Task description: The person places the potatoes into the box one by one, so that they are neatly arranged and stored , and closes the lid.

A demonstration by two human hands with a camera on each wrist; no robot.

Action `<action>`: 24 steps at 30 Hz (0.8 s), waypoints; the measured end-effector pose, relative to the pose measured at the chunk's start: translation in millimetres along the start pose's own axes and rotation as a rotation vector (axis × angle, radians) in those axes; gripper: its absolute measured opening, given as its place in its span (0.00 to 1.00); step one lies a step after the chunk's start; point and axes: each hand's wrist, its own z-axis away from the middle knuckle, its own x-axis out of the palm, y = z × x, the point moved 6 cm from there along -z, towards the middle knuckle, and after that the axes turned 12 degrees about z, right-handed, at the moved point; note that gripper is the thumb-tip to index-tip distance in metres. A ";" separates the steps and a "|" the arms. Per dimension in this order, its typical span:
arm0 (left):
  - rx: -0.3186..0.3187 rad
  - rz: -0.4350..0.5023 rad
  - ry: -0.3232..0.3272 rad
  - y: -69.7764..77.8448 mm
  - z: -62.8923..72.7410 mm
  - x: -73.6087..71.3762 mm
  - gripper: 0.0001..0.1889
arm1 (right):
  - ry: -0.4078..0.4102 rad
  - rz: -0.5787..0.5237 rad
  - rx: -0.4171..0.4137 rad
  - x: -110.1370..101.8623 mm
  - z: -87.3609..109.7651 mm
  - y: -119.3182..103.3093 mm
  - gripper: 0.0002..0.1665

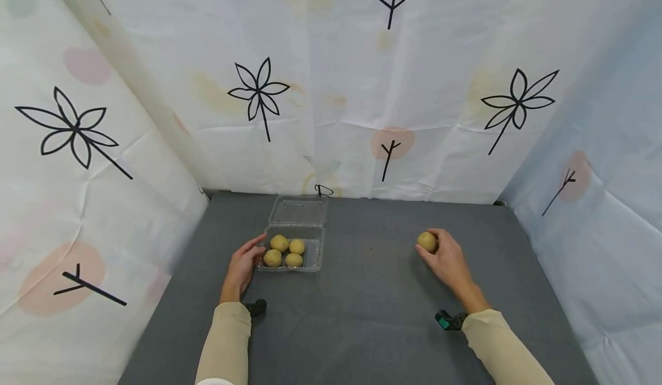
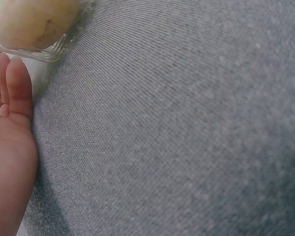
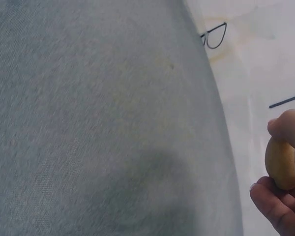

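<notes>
On the left of the table, a clear plastic clamshell container (image 1: 313,265) stands with its lid (image 1: 299,210) folded back. Several small yellowish potatoes (image 1: 280,243) lie in its base. My left hand (image 1: 242,267) is at the container's left side, with extended fingers touching its edge. One potato (image 2: 32,22) shows behind the clear wall in the left wrist view, above the fingertips. Over the right part of the table, my right hand (image 1: 449,261) pinches a single potato (image 1: 427,241) between thumb and fingers. The right wrist view shows this potato (image 3: 280,163) partly hidden by the hand.
A grey cloth-covered table (image 1: 362,316) spreads beneath both hands. White printed curtains (image 1: 341,86) hang along the back and both sides. Dark wrist straps (image 1: 451,320) sit at the sleeve ends.
</notes>
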 end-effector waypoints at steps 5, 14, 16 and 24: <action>0.009 -0.003 -0.010 1.6 -0.2 0.6 0.23 | 0.019 -0.006 -0.025 -2.5 -3.7 -11.0 0.28; -0.035 0.023 -0.042 17.1 13.1 7.9 0.24 | -0.024 0.017 -0.068 2.3 -11.6 -22.6 0.24; -0.026 0.022 -0.033 12.3 9.4 5.6 0.24 | -0.034 0.024 -0.081 4.1 -12.4 -26.2 0.24; 0.017 -0.004 -0.010 0.7 0.5 0.4 0.23 | -0.035 0.012 -0.135 13.6 -15.8 -41.3 0.21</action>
